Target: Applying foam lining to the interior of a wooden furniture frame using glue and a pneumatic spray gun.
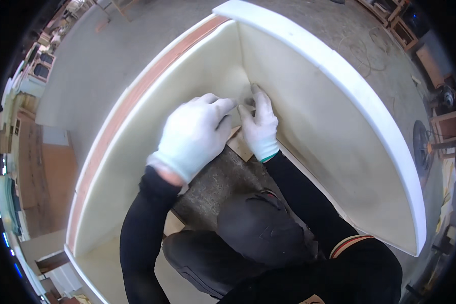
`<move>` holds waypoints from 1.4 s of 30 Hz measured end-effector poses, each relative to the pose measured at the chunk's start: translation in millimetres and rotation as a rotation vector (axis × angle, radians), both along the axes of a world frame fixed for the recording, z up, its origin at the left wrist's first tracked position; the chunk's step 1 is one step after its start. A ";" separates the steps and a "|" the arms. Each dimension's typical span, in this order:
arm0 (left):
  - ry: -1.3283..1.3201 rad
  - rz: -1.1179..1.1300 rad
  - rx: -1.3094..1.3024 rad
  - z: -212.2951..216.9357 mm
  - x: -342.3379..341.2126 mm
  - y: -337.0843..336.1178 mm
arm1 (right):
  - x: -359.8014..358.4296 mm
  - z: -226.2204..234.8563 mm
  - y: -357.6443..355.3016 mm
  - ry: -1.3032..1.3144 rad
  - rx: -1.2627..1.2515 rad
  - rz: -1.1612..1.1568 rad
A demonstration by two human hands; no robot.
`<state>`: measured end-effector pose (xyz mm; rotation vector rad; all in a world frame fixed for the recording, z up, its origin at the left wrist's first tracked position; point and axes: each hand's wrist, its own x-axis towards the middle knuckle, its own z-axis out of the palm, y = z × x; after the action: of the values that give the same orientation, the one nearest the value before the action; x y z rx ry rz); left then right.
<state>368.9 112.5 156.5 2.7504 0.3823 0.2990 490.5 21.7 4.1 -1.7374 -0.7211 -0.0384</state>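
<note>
I am crouched inside a padded frame, its inner walls covered in pale cream foam. My left hand (pixel 193 133), in a white knit glove with greyish fingertips, is at the far inner corner. Its fingers are closed together and pointing right. Beside it, my right hand (pixel 260 124), gloved the same with a green cuff edge, has its thumb and fingers bent together at the seam. Anything small between the fingertips is hidden. The left foam wall (pixel 200 76) and the right foam wall (pixel 319 121) meet just beyond both hands.
A thick white foam strip (pixel 334 68) caps the right wall; a reddish-brown band (pixel 137 101) runs along the left one. Below my hands lies a small wood block (pixel 239 146) on dark flooring (pixel 207 187). Boards (pixel 55 172) stand at left, a black wheel (pixel 420 147) at right.
</note>
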 end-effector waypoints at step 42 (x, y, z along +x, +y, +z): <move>0.397 0.245 0.303 -56.4 88.0 9.0 | -1.8 -42.9 18.1 0.012 -0.032 0.086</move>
<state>456.9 121.5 100.1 3.0587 0.8425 -0.1508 488.7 39.8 -38.7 -1.7337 -0.7913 0.0426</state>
